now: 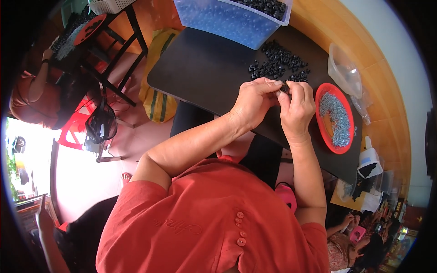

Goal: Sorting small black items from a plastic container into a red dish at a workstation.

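My left hand (256, 103) and my right hand (298, 110) meet over the dark table (195, 63), fingers pinched together. Between the thumbs and fingertips is a small black part (284, 87), held by both hands; its exact kind is too small to make out. Just beyond my hands lies a loose pile of similar small black parts (278, 59). To the right of my right hand sits a red oval tray (319, 125) with many tiny grey-blue pieces (339, 119) in it.
A translucent blue bin (223, 25) of black parts stands at the table's far edge. Clear plastic packaging (344, 70) lies at the right by the wall. A yellow sack (157, 98) is left of the table. Other people work at far left and lower right.
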Motion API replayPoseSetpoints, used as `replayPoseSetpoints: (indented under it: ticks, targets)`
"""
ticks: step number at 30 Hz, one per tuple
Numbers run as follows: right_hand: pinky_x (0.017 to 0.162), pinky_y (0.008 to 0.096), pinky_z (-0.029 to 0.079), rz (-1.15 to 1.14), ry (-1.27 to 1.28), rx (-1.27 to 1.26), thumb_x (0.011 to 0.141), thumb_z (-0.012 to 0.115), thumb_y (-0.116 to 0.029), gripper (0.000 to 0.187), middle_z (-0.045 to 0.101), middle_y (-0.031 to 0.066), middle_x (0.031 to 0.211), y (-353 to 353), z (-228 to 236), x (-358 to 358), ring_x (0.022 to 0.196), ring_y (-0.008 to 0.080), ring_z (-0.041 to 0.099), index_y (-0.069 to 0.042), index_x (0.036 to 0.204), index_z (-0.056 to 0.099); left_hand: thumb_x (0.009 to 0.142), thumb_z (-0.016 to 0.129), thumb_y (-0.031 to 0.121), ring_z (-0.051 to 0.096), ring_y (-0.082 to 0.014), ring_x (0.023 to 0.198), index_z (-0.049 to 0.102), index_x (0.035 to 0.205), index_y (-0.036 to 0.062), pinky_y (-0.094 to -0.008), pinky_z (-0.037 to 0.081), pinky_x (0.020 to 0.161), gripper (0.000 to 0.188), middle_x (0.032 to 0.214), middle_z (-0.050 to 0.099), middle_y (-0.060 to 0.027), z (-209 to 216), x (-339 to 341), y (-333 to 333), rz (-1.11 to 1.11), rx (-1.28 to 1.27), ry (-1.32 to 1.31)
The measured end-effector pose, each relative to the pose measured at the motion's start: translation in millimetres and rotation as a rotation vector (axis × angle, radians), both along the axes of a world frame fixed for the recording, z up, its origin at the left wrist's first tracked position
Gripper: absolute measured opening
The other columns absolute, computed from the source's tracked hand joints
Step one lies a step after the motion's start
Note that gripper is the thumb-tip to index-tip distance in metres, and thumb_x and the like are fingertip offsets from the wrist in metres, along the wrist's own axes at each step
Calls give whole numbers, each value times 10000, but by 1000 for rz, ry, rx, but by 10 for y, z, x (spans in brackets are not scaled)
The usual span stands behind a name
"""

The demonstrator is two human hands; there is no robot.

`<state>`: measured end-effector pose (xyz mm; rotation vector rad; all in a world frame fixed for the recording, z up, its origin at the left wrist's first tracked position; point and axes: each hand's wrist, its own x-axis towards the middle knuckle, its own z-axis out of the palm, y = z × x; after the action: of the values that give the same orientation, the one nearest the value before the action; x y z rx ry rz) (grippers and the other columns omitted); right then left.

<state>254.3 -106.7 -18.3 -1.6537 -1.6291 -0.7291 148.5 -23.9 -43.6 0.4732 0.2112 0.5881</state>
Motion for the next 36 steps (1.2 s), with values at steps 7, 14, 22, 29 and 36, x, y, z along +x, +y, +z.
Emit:
replayPoseSetpoints:
  ticks: [7,14,22,29,36]
  targets:
    - [674,428,490,85,-99,-43,783,688,-76,197,564,138,855,75,140,116,799,336,575,-13,945,597,950,581,112,641,-233,802,629,941,-42,-357,523,703,161,902,652,-131,86,-121,-15,18,-106,-107]
    - [612,339,473,153,-194,245,843,710,-129,206,602,89,731,1264,1241,726,622,215,572,-43,1020,648,896,634,67,621,-157,705,656,930,-55,-276,510,570,128,831,650,-102,215,-308,195,175,320,224]
    - [649,294,472,-72,94,-35,855,695,-117,198,620,69,722,673,914,905,669,137,591,-39,1036,676,779,653,44,653,-238,722,723,849,-4,-338,508,629,110,833,669,-130,239,-18,630,440,1334,441]
    - [719,266,499,-281,538,-203,834,658,-45,172,708,83,838,-668,305,1259,759,126,653,-11,1000,688,773,613,62,622,-344,946,703,848,8,-439,519,809,129,930,641,-142,239,907,843,506,2074,715]
    - [724,291,517,-379,653,-277,821,626,-17,162,711,104,870,-1338,263,1336,780,163,682,-1,975,676,727,622,60,607,-337,1012,710,843,-3,-409,545,832,159,1029,629,-170,222,1129,868,312,2320,916]
